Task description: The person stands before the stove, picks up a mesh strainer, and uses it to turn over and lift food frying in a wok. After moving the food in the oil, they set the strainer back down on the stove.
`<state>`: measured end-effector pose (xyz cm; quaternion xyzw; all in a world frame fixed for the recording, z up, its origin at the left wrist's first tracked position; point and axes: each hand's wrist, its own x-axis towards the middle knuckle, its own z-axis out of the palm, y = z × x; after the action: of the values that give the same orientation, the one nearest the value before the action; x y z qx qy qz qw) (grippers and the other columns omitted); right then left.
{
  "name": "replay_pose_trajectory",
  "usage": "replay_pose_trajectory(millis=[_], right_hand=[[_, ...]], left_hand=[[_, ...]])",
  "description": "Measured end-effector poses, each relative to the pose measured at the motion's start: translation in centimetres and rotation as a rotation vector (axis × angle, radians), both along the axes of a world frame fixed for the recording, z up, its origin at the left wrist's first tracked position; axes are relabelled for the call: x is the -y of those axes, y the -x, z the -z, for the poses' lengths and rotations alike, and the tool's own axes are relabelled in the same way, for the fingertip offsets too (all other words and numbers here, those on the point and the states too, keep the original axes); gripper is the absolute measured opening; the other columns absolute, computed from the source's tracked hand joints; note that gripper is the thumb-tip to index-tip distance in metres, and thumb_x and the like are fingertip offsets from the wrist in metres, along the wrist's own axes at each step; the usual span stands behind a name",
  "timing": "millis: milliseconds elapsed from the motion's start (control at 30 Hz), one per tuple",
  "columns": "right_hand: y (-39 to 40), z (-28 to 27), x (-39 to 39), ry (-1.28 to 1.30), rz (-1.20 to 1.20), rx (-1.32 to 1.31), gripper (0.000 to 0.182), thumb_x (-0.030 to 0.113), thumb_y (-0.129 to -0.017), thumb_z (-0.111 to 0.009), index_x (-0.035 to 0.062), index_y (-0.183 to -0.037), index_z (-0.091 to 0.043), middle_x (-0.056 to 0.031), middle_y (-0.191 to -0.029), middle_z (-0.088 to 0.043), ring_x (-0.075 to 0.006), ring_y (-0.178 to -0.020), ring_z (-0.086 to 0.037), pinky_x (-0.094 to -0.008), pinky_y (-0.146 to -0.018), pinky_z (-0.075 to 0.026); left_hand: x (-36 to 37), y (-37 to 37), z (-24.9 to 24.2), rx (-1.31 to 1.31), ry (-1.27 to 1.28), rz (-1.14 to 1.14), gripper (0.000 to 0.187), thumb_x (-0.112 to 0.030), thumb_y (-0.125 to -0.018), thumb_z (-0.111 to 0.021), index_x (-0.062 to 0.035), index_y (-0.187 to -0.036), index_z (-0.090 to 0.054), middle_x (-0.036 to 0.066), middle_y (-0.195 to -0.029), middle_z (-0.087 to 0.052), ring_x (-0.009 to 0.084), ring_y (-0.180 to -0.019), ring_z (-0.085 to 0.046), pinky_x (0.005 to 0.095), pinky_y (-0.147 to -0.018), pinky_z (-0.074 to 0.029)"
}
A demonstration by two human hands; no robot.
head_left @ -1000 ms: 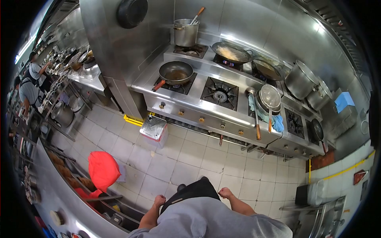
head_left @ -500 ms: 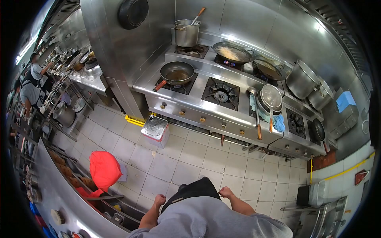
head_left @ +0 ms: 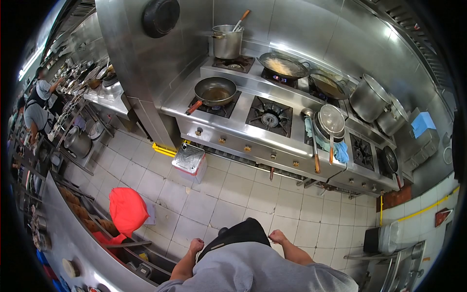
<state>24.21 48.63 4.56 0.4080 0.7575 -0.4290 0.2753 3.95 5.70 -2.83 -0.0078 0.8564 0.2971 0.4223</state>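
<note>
You stand facing the stove (head_left: 233,130), your left hand (head_left: 197,245) and right hand (head_left: 277,236) in front of it with fingers curled loosely inward, nothing visible in either, and the black garment (head_left: 243,234) nearest, between them. On the stove's left, the frying pan (head_left: 215,92) points its handle at the front edge, likely for easy reach; on its right, the strainer (head_left: 332,118) rests over cookware (head_left: 321,134), perhaps to drain. No brand, label or writing is legible.
</note>
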Motion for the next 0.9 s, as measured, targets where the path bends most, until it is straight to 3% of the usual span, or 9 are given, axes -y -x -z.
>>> replay_pose_trajectory(millis=[100,200,467,900], right_hand=[[0.0,0.0,0.4,0.028,0.075,-0.045,0.023,0.018,-0.070,-0.059,0.0021,-0.053,-0.055,-0.0059,-0.047,-0.050,-0.0131,-0.040,-0.047,-0.0291,-0.039,-0.038],[0.0,-0.8,0.7,0.020,0.001,0.001,0.023,0.018,-0.070,-0.058,0.0010,-0.054,-0.056,-0.0062,-0.049,-0.052,-0.0140,-0.041,-0.049,-0.0289,-0.039,-0.040],[-0.6,-0.5,0.9,0.025,0.076,0.029,0.021,0.018,-0.069,-0.059,0.0005,-0.058,-0.059,-0.0077,-0.053,-0.055,-0.0142,-0.045,-0.053,-0.0286,-0.043,-0.045],[1.3,-0.3,1.3,0.001,-0.058,0.023,0.021,0.018,-0.069,-0.060,0.0017,-0.057,-0.058,-0.0072,-0.052,-0.056,-0.0144,-0.044,-0.052,-0.0286,-0.045,-0.045]], left_hand=[[0.1,-0.1,0.6,0.001,-0.021,-0.024,0.020,-0.015,-0.069,-0.056,-0.0056,-0.083,-0.066,0.018,-0.084,-0.064,0.0287,-0.083,-0.062,0.0340,-0.077,-0.048],[0.3,-0.1,1.1,0.005,-0.013,-0.027,0.020,-0.015,-0.069,-0.056,-0.0051,-0.083,-0.066,0.018,-0.083,-0.064,0.0288,-0.081,-0.062,0.0340,-0.075,-0.048],[0.2,-0.3,-1.4,0.014,0.013,-0.019,0.018,-0.014,-0.068,-0.056,-0.0051,-0.080,-0.066,0.017,-0.082,-0.064,0.0273,-0.079,-0.063,0.0329,-0.073,-0.048],[2.3,-0.9,2.7,0.042,-0.024,-0.102,0.019,-0.013,-0.066,-0.056,-0.0066,-0.081,-0.067,0.015,-0.081,-0.065,0.0270,-0.079,-0.062,0.0330,-0.074,-0.049]])
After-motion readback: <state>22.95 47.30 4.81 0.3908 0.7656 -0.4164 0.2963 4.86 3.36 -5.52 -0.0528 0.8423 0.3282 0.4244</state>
